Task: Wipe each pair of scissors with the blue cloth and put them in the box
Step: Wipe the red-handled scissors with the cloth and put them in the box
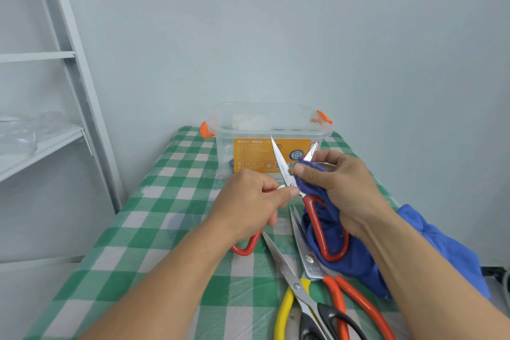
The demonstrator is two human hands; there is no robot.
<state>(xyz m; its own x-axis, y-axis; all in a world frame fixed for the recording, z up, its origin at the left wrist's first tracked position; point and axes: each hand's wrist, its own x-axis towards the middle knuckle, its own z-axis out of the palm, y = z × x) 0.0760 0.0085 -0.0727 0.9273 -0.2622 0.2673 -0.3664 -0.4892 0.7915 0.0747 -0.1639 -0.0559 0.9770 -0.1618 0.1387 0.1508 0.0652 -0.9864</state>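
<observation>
At the bottom of the frame, two pairs wait on the checked tablecloth (138, 243): yellow-and-black scissors (296, 286) and orange-handled scissors (310, 259), blades crossing and pointing up the frame. Just above them, mid-frame, the left hand (248, 201) grips one handle of the red-handled scissors (283, 165) near the pivot, blades spread. The right hand (339, 182) pinches the blue cloth (358, 262) around the right blade, and the rest of the cloth trails to the lower right.

The step appears to be wiping this pair, with the left blade bare. The next move likely calls for cleaning that blade, closing the scissors and lifting them tips-first over the rim of the clear box (242, 134), which stands lidless just beyond the hands against the wall.

The tablecloth lies open to the left of the hands. The waiting blades sit close under the right wrist, and the table's right edge is hidden by the cloth.
</observation>
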